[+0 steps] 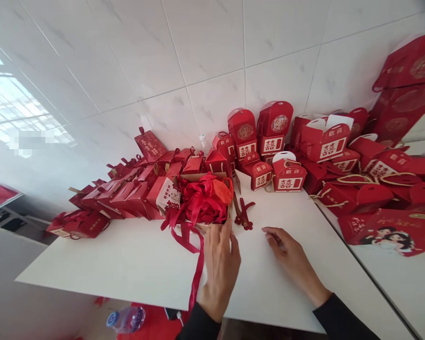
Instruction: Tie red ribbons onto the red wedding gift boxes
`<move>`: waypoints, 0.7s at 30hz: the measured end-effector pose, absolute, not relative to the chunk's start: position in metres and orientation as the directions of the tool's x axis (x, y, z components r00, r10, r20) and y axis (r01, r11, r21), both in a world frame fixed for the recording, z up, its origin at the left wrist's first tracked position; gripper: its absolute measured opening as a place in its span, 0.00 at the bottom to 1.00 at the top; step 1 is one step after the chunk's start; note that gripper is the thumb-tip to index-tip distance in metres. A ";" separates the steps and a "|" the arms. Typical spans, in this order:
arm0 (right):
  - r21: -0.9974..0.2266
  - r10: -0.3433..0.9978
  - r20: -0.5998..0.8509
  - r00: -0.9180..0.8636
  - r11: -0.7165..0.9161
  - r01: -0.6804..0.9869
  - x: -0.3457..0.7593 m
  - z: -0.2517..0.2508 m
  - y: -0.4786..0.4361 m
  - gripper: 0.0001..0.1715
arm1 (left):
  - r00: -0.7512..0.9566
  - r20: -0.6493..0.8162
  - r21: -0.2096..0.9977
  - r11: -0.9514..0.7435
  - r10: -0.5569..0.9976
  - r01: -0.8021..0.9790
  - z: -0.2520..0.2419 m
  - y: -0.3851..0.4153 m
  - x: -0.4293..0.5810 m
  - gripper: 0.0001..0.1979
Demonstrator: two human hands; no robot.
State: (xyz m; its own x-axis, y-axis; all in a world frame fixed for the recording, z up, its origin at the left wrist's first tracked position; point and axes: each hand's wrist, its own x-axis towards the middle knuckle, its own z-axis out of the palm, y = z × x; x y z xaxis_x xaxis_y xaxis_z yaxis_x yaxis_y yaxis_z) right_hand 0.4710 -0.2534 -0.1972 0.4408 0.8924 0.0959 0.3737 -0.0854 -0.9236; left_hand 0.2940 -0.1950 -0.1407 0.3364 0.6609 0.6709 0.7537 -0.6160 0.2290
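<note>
My left hand rests at the front edge of an open cardboard box, fingers stretched forward and touching or nearly touching its rim. Shiny red ribbon fills that box in a tangled heap, with an orange-red piece on top at the right. One ribbon strand trails down beside my left wrist and over the table edge. To the right, my right hand hovers over or lies on the white table, fingers loosely extended and nothing seen in them. Dark red strips with small ornaments lie between box and right hand.
Folded red gift boxes stand in rows at the left. More red boxes with handles are stacked along the tiled wall and on the right. Below the front edge, a plastic bottle lies on a red surface.
</note>
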 end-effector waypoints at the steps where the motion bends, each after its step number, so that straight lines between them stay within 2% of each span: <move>1: -0.926 0.891 0.093 0.445 -0.087 0.368 0.471 -0.199 -0.255 0.24 | 0.317 0.678 0.223 -0.596 0.663 0.771 -0.143 -0.190 0.289 0.15; 5: -0.929 0.891 0.099 0.443 -0.077 0.363 0.471 -0.200 -0.256 0.22 | 0.314 0.690 0.186 -0.578 0.653 0.794 -0.147 -0.170 0.285 0.06; 8: -0.928 0.897 0.114 0.427 -0.057 0.367 0.471 -0.200 -0.256 0.21 | 0.303 0.708 0.166 -0.567 0.638 0.807 -0.148 -0.162 0.291 0.04; 11: -0.929 0.903 0.132 0.410 -0.031 0.368 0.470 -0.200 -0.255 0.20 | 0.289 0.724 0.155 -0.556 0.626 0.817 -0.149 -0.157 0.293 0.05; 14: -0.930 0.894 0.156 0.421 -0.011 0.368 0.467 -0.196 -0.255 0.20 | 0.299 0.738 0.161 -0.588 0.605 0.793 -0.147 -0.160 0.291 0.11; 16: -0.926 0.878 0.182 0.443 0.001 0.378 0.464 -0.190 -0.259 0.19 | 0.306 0.756 0.184 -0.636 0.579 0.750 -0.146 -0.170 0.289 0.13; 19: -0.906 0.842 0.224 0.491 -0.006 0.423 0.469 -0.179 -0.268 0.17 | 0.332 0.770 0.230 -0.722 0.545 0.653 -0.152 -0.188 0.280 0.11; 21: -0.882 0.792 0.254 0.556 -0.045 0.468 0.481 -0.172 -0.279 0.16 | 0.374 0.764 0.213 -0.753 0.526 0.623 -0.165 -0.196 0.267 0.12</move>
